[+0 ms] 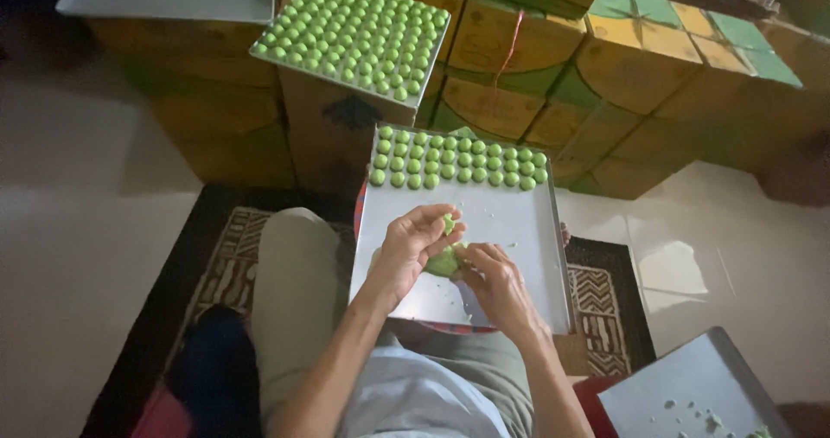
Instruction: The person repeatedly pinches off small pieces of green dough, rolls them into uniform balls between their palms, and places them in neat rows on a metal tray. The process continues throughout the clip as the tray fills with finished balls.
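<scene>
While right hand [497, 278] steadies dough lump [443, 262], left hand [415, 241] pinches it.

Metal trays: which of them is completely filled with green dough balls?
The tray on the cardboard box at upper left, packed edge to edge. The lap tray has only three rows; the others have none.
</scene>
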